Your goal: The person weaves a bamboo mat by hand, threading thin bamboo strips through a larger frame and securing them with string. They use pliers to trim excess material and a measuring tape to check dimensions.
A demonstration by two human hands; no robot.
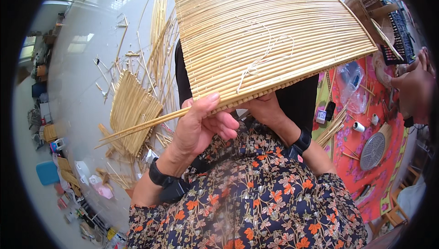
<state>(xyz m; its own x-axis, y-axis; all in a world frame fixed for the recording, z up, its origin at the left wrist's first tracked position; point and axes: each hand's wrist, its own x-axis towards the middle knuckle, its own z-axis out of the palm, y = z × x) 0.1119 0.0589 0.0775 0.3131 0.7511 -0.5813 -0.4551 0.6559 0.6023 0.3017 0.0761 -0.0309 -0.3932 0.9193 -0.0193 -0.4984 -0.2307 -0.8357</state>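
A large fan-shaped panel of golden straw stalks (pixel 283 24), sewn side by side, slants up over my lap. Loose white thread (pixel 256 66) lies looped on its face. My left hand (pixel 199 125) pinches a couple of long stalks (pixel 141 127) at the panel's near left corner, thumb on top; their ends stick out to the left. Under the panel's near edge, my right hand (pixel 267 110) is closed against it, its fingertips mostly hidden by the edge. Black bands circle both my wrists.
A smaller stalk panel (pixel 132 111) and loose stalks (pixel 160 24) lie on the pale floor at left. On the red floral cloth (pixel 343 143) at right are thread spools (pixel 358 127), a round grey perforated disc (pixel 372 152) and a plastic bag (pixel 352 89). Another person's hand (pixel 416 84) and a basket (pixel 366 4) are beyond.
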